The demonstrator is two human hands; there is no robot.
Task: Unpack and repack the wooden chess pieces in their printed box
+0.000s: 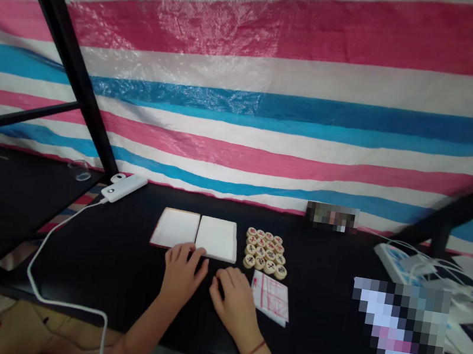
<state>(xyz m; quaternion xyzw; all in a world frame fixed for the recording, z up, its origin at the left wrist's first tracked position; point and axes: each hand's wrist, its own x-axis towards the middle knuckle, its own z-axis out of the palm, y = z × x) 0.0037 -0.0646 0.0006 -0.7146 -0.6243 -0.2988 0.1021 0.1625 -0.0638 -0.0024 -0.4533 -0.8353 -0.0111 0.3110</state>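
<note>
Backdrop: striped tarpaulin [277, 88] in pink, white and blue behind the black counter [113, 277]
Frame: black poles [66, 48] slanting at left
Far left: white power bank [124, 188], cable [36, 256] trailing off the edge
Right: white power strip [389, 258] among tangled cords

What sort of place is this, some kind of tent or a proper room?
Most likely a makeshift, tent-like booth or work stall. A striped plastic tarp forms the back wall, and a slanting black frame pole crosses in front of it. A black table holds round game pieces and a white power bank.
</note>
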